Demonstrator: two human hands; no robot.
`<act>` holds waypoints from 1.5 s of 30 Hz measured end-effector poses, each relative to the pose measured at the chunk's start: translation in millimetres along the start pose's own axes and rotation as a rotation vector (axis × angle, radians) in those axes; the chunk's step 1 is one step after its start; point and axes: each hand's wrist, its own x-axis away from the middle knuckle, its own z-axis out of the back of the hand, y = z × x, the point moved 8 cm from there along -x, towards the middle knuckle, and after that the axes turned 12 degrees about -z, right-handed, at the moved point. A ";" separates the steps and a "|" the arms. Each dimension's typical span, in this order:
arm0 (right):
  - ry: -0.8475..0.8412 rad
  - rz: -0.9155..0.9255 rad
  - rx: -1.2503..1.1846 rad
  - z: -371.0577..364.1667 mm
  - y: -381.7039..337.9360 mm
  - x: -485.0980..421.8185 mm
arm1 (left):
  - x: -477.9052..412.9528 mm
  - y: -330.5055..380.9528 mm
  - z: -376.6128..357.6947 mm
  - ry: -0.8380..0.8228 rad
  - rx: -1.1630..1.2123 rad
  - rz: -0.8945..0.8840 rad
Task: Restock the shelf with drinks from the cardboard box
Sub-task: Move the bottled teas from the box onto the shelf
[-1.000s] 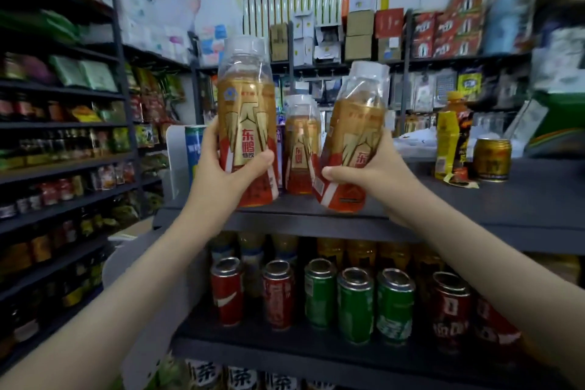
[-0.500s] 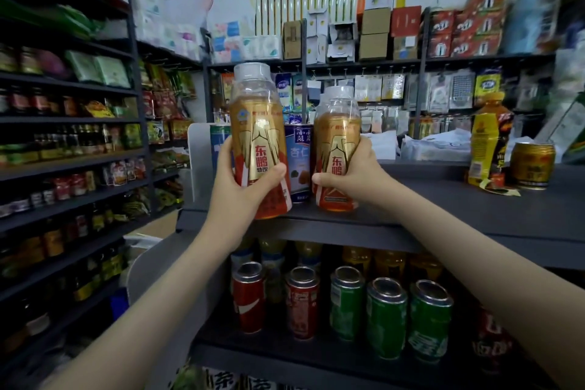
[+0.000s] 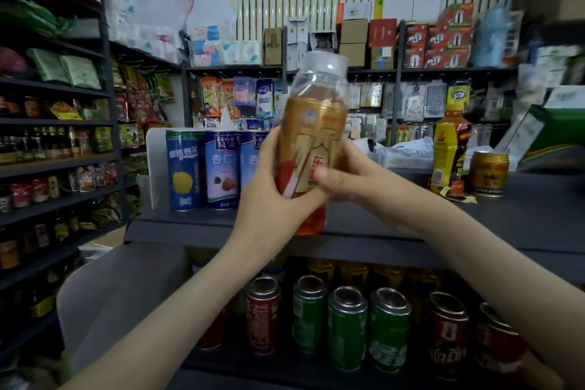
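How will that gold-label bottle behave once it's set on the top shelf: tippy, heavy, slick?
The gold-label bottle looks tall and narrow, so it is probably apt to tip if nudged. It appears nearly full, so likely heavy for its size. The glossy label may be slick; both the left hand and the right hand grip it.

Bottle (image 3: 311, 142) held between left hand (image 3: 272, 187) and right hand (image 3: 345, 180), tilted, above near edge of top shelf (image 3: 522, 218). Tall cans (image 3: 202, 168) stand on shelf left, behind left hand. Far right on shelf: another bottle (image 3: 449, 152), short can (image 3: 489, 172) just right of it. Lower shelf cans (image 3: 346, 326) in row below.
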 end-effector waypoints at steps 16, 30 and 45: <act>0.239 -0.329 0.089 124.3 81.7 -74.4 | -41.2 -16.1 -8.1 -0.360 -1.285 -0.748; 0.447 -0.002 1.186 102.6 80.8 -166.3 | -39.9 -58.1 -8.3 -0.604 -1.200 -0.884; 0.399 0.042 1.144 105.7 86.1 -188.0 | -41.3 -64.4 -12.8 -0.576 -1.099 -0.910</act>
